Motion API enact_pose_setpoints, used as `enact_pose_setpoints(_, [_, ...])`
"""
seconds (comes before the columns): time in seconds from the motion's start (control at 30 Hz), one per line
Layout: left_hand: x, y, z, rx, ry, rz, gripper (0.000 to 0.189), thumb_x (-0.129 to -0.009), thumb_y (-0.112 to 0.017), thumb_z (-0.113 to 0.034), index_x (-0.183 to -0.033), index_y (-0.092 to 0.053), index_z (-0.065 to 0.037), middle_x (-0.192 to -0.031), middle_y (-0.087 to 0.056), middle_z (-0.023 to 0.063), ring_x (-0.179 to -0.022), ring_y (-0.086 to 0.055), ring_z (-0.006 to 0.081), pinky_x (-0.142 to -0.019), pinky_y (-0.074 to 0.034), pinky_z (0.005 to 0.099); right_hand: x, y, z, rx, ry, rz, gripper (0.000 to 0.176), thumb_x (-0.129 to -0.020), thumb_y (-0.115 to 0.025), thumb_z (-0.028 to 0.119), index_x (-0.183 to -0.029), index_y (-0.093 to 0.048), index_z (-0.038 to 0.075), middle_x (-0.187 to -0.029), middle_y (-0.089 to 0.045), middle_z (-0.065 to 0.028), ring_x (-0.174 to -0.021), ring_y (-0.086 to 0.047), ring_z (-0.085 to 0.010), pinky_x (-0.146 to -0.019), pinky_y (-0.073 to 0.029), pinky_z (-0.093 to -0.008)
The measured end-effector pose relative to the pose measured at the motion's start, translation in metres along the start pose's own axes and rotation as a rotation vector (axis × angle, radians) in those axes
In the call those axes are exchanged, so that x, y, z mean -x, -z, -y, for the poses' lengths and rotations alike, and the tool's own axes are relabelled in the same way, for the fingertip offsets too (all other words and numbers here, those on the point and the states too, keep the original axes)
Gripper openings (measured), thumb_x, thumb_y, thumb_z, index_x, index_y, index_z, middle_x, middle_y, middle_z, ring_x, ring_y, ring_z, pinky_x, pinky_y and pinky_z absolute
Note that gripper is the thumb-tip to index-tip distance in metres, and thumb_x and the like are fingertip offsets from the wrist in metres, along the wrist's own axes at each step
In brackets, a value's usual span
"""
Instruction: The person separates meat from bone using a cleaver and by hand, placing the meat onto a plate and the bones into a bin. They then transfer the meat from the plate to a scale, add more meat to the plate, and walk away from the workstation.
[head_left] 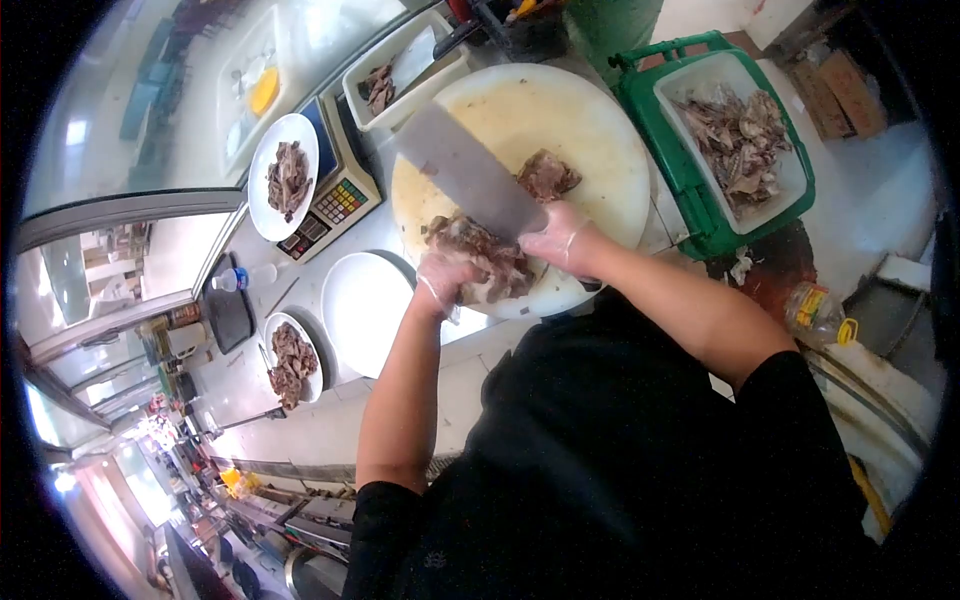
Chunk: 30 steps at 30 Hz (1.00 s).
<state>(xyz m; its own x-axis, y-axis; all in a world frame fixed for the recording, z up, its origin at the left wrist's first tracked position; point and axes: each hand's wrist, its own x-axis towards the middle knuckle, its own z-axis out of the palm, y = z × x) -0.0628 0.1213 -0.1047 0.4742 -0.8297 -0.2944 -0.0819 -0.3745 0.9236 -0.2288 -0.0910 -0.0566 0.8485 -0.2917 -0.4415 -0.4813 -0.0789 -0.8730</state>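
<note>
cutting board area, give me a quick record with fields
left hand: gloved, holds meat pile on cutting board
right hand: gloved, grip on cleaver, blade over the pile
also on board: separate meat chunk
scale: plate of meat on top
green crate: white tub of scraps

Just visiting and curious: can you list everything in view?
round white chopping board: one, white, centre
broad steel cleaver: one, grey, above the board
brown cooked meat pieces: two, brown, on the board
round white plates: three, white, left of board; two carry meat
grey electronic scale: one, grey, under the far plate
white rectangular tray: one, white, behind board, holds meat
green plastic crate: one, green, right; holds white tub
left hand: one, clear-gloved, holding meat
right hand: one, clear-gloved, gripping cleaver
</note>
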Motion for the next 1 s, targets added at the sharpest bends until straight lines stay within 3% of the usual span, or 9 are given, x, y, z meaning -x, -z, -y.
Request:
enact_pose_setpoints(0.1, [0.007, -0.013, -0.05, 0.43, 0.408, -0.221, 0.037, -0.063, -0.069, 0.003, -0.1, -0.065, 0.004, -0.093, -0.068, 0.0117, -0.081, -0.066, 0.0253, -0.074, -0.055, 0.035, 0.021, -0.004, 0.01, -0.109, -0.039, -0.058, 0.029, -0.083, -0.068, 0.019, -0.102, -0.068, -0.001, -0.086, -0.071, -0.0122, -0.076, -0.065, -0.0216, -0.074, -0.052, -0.0346])
enact_pose_setpoints(0.2, [0.003, -0.009, -0.034, 0.405, 0.199, -0.078, 0.037, -0.066, -0.067, 0.003, -0.103, -0.065, 0.004, -0.096, -0.068, 0.0133, -0.083, -0.067, 0.026, -0.075, -0.055, 0.0356, 0.021, -0.013, -0.001, -0.134, -0.111, -0.053, 0.031, -0.085, -0.066, 0.02, -0.107, -0.067, -0.001, -0.088, -0.071, -0.012, -0.076, -0.065, -0.0217, -0.074, -0.052, -0.034])
enact_pose_setpoints(0.33, [0.005, -0.008, -0.044, 0.619, 0.356, -0.141, 0.034, -0.069, -0.066, 0.0, -0.103, -0.065, 0.004, -0.096, -0.069, 0.0127, -0.085, -0.067, 0.0257, -0.076, -0.055, 0.0352, 0.014, -0.025, -0.017, -0.047, -0.025, -0.091, 0.035, -0.088, -0.064, 0.023, -0.114, -0.065, 0.0, -0.086, -0.07, -0.0141, -0.071, -0.065, -0.0219, -0.07, -0.053, -0.0345])
enact_pose_setpoints(0.4, [-0.007, 0.013, 0.018, 0.337, 0.123, 0.143, 0.045, -0.066, -0.081, -0.01, -0.109, -0.07, -0.011, -0.106, -0.07, 0.011, -0.095, -0.068, 0.0244, -0.087, -0.055, 0.0325, 0.018, -0.019, -0.013, 0.003, -0.033, -0.052, 0.034, -0.088, -0.063, 0.025, -0.115, -0.064, 0.004, -0.089, -0.07, -0.0167, -0.078, -0.066, -0.0278, -0.075, -0.052, -0.0381])
enact_pose_setpoints(0.5, [0.001, 0.004, -0.031, 0.51, 0.417, -0.049, 0.043, -0.071, -0.072, -0.005, -0.114, -0.065, -0.004, -0.109, -0.068, 0.0132, -0.098, -0.067, 0.0255, -0.085, -0.056, 0.0374, 0.024, -0.012, -0.006, 0.069, -0.043, -0.016, 0.034, -0.089, -0.061, 0.027, -0.116, -0.064, 0.007, -0.092, -0.069, -0.0202, -0.085, -0.067, -0.0345, -0.079, -0.052, -0.0424])
enact_pose_setpoints(0.67, [0.007, 0.002, -0.039, 0.559, 0.295, 0.001, 0.039, -0.075, -0.065, -0.009, -0.113, -0.062, 0.001, -0.106, -0.068, 0.0134, -0.095, -0.067, 0.0256, -0.082, -0.055, 0.0376, 0.025, -0.012, -0.002, 0.053, -0.06, 0.01, 0.036, -0.088, -0.062, 0.026, -0.118, -0.063, 0.007, -0.094, -0.069, -0.0205, -0.088, -0.067, -0.0358, -0.08, -0.052, -0.0432])
enact_pose_setpoints(0.73, [0.008, 0.004, -0.033, 0.628, 0.203, 0.04, 0.037, -0.075, -0.067, -0.013, -0.109, -0.064, 0.0, -0.1, -0.069, 0.0108, -0.091, -0.067, 0.0232, -0.08, -0.054, 0.0342, 0.021, -0.019, -0.014, 0.042, 0.022, -0.119, 0.035, -0.086, -0.066, 0.022, -0.115, -0.064, 0.002, -0.086, -0.069, -0.0134, -0.076, -0.065, -0.0192, -0.075, -0.052, -0.0326])
enact_pose_setpoints(0.83, [0.007, 0.011, -0.013, 0.459, 0.232, 0.035, 0.051, -0.072, -0.064, -0.016, -0.119, -0.06, 0.004, -0.111, -0.067, 0.0177, -0.1, -0.067, 0.0291, -0.088, -0.055, 0.0399, 0.007, -0.032, -0.039, -0.054, -0.142, -0.141, 0.035, -0.084, -0.068, 0.018, -0.112, -0.064, -0.001, -0.09, -0.07, -0.0118, -0.081, -0.066, -0.0198, -0.078, -0.052, -0.0326])
enact_pose_setpoints(1.0, [0.01, 0.004, -0.028, 0.707, 0.295, 0.011, 0.068, -0.066, -0.07, -0.019, -0.129, -0.054, 0.002, -0.119, -0.064, 0.0188, -0.107, -0.065, 0.0319, -0.094, -0.055, 0.0427, 0.016, -0.023, -0.022, -0.143, -0.109, -0.108, 0.035, -0.083, -0.07, 0.018, -0.11, -0.064, -0.003, -0.094, -0.071, -0.0114, -0.084, -0.066, -0.0206, -0.08, -0.052, -0.0333])
